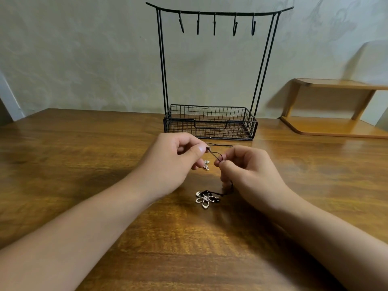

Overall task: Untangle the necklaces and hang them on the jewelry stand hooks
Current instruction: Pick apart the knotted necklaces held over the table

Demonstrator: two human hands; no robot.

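- We are pinching the dark cord necklace (216,154) between both hands just above the wooden table (84,164), a little in front of the jewelry stand (212,66).
- Our left hand (178,158) is pressing thumb against forefinger on the cord near a small bead or knot; our right hand (245,171) is nipping the cord's loop with thumb and fingertip, the other fingers curled.
- The cord is running slantwise between the two pinches, from upper left to lower right, then dropping past the right hand to the flower pendant (205,198), which is lying flat on the table below both hands.
- A loose end is trailing off toward the stand's wire basket (210,122).
- A fine silver chain (206,164) is showing in a small bunch between the hands; whether the left fingers are touching it, we cannot tell.
- We are judging the cord to be light, limp and thin, so it is likely needing fingertip pinches close to the knot, not a pull from the ends.
- The pendant is looking like the only part with weight, so it should be hanging lowest once lifted.
- The silver chain is probably delicate and prone to snagging.
- All five hooks (214,24) are hanging bare, so nothing is hung yet.
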